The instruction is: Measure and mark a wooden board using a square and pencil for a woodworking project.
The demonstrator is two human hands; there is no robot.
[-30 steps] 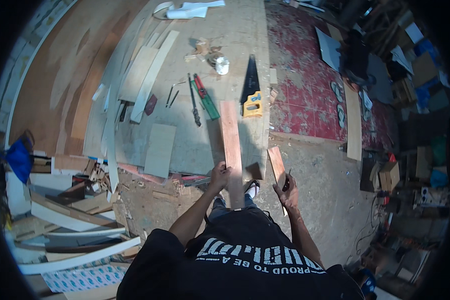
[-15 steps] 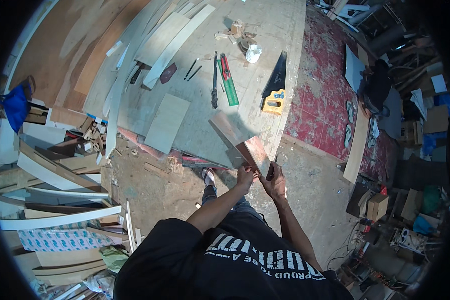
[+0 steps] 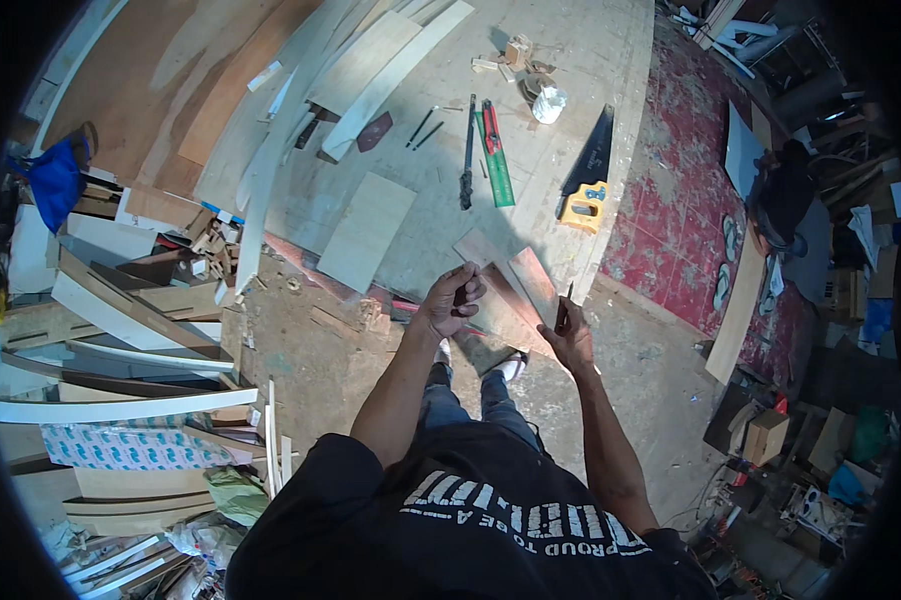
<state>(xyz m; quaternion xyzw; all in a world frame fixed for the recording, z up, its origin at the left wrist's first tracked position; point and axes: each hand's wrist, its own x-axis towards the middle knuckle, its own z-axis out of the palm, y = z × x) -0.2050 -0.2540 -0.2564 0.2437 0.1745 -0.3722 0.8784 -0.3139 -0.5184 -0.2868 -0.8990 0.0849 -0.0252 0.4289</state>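
My right hand (image 3: 572,342) is closed at the near end of a short reddish-brown wooden board (image 3: 536,284), its thumb on the board's edge. A thin dark stick, like a pencil (image 3: 570,292), pokes up from the same fingers. My left hand (image 3: 453,302) is lifted off the board to its left, fingers loosely curled and apart, with nothing visible in them. Beyond the held board, a second wooden piece (image 3: 480,246) lies by the worktable's near edge. To the right is a handsaw (image 3: 584,180) with a yellow handle.
On the worktable (image 3: 425,170) lie a pale rectangular panel (image 3: 367,232), a green-and-red tool (image 3: 495,160), a dark rod-like tool (image 3: 468,150) and a white cup (image 3: 548,105). Curved wood strips (image 3: 120,410) crowd the left. Another person (image 3: 782,200) sits at the far right.
My left hand has let go of the board and moved left and up. My right hand keeps the board, shifted slightly right. The whole view has shifted a little too.
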